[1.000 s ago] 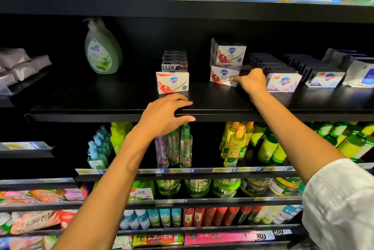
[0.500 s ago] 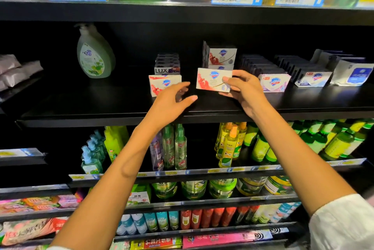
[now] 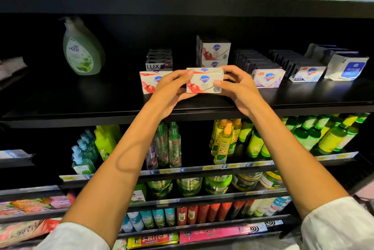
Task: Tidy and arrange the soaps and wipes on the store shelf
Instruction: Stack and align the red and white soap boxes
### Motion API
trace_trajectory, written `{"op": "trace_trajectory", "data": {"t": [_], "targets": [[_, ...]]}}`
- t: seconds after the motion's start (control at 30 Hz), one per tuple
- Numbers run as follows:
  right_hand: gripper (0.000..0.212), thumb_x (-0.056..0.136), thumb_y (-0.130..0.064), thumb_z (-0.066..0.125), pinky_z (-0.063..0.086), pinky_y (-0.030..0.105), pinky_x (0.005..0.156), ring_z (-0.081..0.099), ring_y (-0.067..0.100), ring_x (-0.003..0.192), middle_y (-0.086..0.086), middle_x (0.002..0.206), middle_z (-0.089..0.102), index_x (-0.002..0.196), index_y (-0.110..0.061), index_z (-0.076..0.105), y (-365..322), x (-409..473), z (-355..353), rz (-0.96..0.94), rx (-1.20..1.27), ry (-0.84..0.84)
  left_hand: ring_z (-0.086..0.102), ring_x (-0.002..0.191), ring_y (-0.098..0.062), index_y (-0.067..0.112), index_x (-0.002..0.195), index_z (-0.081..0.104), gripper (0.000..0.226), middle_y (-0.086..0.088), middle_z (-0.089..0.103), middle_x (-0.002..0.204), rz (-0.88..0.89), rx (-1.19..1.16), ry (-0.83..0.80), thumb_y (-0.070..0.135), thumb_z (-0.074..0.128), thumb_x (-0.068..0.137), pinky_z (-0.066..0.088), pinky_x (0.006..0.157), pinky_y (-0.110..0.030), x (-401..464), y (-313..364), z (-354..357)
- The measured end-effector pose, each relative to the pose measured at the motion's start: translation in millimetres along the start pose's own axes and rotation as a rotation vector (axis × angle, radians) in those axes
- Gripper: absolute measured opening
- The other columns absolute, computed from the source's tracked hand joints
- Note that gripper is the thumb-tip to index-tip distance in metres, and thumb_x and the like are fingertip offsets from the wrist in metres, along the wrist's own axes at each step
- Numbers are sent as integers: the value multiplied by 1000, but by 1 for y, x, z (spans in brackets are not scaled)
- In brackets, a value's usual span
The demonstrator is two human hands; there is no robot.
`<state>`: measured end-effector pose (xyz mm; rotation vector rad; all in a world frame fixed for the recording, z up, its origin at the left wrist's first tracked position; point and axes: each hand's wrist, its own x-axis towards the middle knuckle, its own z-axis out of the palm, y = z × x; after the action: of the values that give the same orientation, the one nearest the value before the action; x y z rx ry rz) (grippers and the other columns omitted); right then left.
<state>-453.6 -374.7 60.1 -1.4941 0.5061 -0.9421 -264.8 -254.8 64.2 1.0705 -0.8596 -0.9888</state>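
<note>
Gripping the red-and-white soap box [image 3: 204, 81] from both ends, we have our left hand [image 3: 171, 89] curled round its left side and our right hand [image 3: 238, 87] pinching its right side, fingers over the top and thumb on the front. We hold the box upright over the front part of the black shelf [image 3: 101, 98]; whether it touches the shelf we cannot tell. Just left stands a matching soap box [image 3: 148, 82], with a LUX box [image 3: 158, 66] behind it. To the right sits a lilac soap box [image 3: 268, 78], and farther right a wipes pack [image 3: 347, 68]. Far left stands a green pump bottle [image 3: 82, 51].
</note>
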Motion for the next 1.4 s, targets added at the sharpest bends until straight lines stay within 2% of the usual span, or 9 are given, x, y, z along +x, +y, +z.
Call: {"op": "trace_trajectory", "data": {"t": [0.07, 0.17, 0.3, 0.43, 0.67, 0.9, 1.03, 1.27, 1.4], "targets": [[36, 89, 3, 75, 64, 33, 79, 74, 21, 109, 2, 103, 78, 119, -14, 65, 0, -1, 0, -17, -14, -8, 73, 112, -27, 5, 126, 67, 30, -14, 75, 119, -9, 0, -2, 23, 67, 101, 60, 96, -48, 0, 1, 0], [37, 90, 0, 76, 63, 40, 89, 72, 20, 115, 1, 111, 77, 122, -16, 65, 0, -1, 0, -24, -43, -14, 74, 111, -29, 3, 122, 67, 27, -15, 75, 118, -2, -14, 5, 19, 67, 101, 60, 96, -49, -1, 1, 0], [29, 99, -17, 69, 60, 46, 96, 69, 27, 121, 12, 128, 71, 127, -12, 64, -1, 2, 3, 30, 20, -33, 73, 112, -28, 6, 113, 69, 14, -14, 75, 119, 29, -26, 5, 14, 67, 100, 59, 98, -49, -1, 1, -1], [32, 104, -36, 59, 61, 45, 94, 72, 27, 116, 12, 120, 76, 124, -12, 67, -6, 2, 7, 104, 38, -54, 72, 115, -28, 7, 121, 66, 23, -14, 73, 125, 62, -2, -3, 9, 68, 99, 58, 100, -48, 1, -1, -2], [30, 99, -13, 69, 61, 45, 95, 68, 29, 121, 19, 124, 72, 124, 4, 69, -3, 0, 2, 35, 61, -47, 65, 126, -30, 10, 132, 64, 36, -16, 65, 134, 53, -17, -45, 5, 69, 97, 57, 101, -51, 0, -3, -6], [37, 92, -5, 74, 61, 35, 91, 68, 21, 122, 11, 126, 72, 128, -4, 68, -1, -2, 2, -54, -22, -17, 71, 115, -31, 6, 132, 64, 37, -18, 73, 123, -52, -133, 20, 21, 71, 98, 58, 99, -53, 0, 0, -2], [41, 90, -1, 76, 61, 33, 91, 68, 22, 121, 11, 130, 70, 130, -6, 67, 0, -3, 2, -84, -70, -40, 72, 114, -32, 1, 131, 63, 35, -19, 74, 120, -81, -186, 17, 14, 69, 99, 58, 100, -50, 0, 2, -4], [51, 94, -3, 71, 60, 42, 96, 68, 21, 121, 12, 125, 70, 142, -13, 56, -2, -2, 4, -26, 23, -75, 72, 115, -30, 3, 134, 63, 38, -15, 74, 123, -38, -77, 13, -3, 65, 96, 57, 102, -48, 3, -1, -9], [45, 97, -15, 70, 63, 46, 88, 72, 30, 115, 14, 122, 73, 140, -13, 57, -5, 0, 6, 82, 93, -55, 72, 115, -27, 6, 135, 60, 42, -12, 75, 122, 5, -37, 2, -5, 65, 95, 58, 100, -45, 2, -2, -9]]}}
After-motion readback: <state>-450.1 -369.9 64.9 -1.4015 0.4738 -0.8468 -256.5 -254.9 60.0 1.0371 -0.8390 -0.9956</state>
